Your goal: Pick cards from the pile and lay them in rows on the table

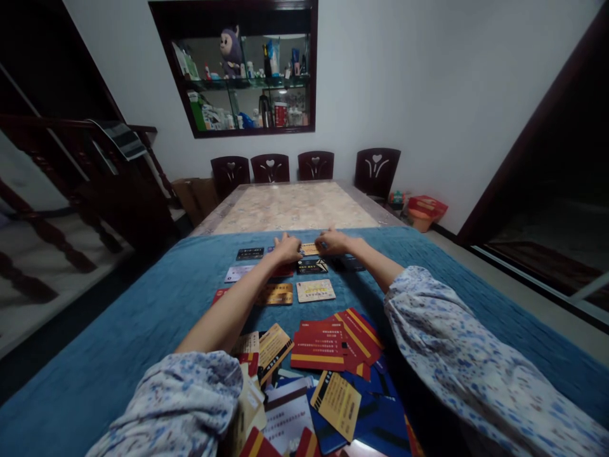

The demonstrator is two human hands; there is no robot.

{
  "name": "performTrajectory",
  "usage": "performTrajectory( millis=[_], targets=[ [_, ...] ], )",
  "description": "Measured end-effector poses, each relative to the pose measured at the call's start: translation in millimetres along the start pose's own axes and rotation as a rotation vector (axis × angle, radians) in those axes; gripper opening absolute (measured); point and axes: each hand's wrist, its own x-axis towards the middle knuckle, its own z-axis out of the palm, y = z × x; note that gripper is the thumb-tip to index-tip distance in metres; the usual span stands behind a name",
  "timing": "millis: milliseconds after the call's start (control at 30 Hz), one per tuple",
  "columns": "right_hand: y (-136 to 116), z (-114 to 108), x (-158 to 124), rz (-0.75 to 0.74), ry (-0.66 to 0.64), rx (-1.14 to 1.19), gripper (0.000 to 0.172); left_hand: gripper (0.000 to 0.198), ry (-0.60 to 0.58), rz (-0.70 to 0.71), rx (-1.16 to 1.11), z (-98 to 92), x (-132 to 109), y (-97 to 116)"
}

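A gold card point(310, 249) lies flat on the blue cloth in the back row. My left hand point(288, 248) has its fingers closed at the card's left end, while my right hand point(332, 241) pinches the right end. Just in front of it is a black VIP card point(312, 266), and nearer still a cream card point(316, 291). Left of these, under or beside my left forearm, are a black card point(250, 254), a white card point(238, 273) and a gold-brown card point(275, 294). Dark cards point(349, 263) lie partly hidden below my right wrist.
Close to me is a loose overlapping heap with red cards point(318, 346), a yellow card point(337, 403) and a silver-white card point(290, 416). The blue cloth point(157, 304) covers the near part of the patterned table point(285, 206). Chairs point(378, 170) stand at its far end.
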Motion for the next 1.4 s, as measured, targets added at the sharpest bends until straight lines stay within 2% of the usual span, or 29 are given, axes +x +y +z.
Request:
performTrajectory(
  millis=[467,633,900,1100,1400],
  targets=[
    [-7,-6,-5,0.037,-0.095,-0.042,0.029,0.029,-0.035,0.028,0.037,2.2,2,-1],
    [-10,-9,-6,0.044,-0.093,-0.059,0.031,0.034,0.018,0.042,0.057,1.5,-7,0],
    [-9,-10,-11,0.044,-0.031,-0.073,0.046,0.038,0.124,0.097,0.03,0.2,-18,-8],
    [-16,-17,-32,0.008,0.046,-0.062,0.038,0.031,0.222,0.161,0.016,2.9,-41,-8],
    [-41,-24,-84,-0.018,0.15,-0.076,0.022,0.025,0.315,0.279,-0.023,2.8,-95,3]
  ],
)
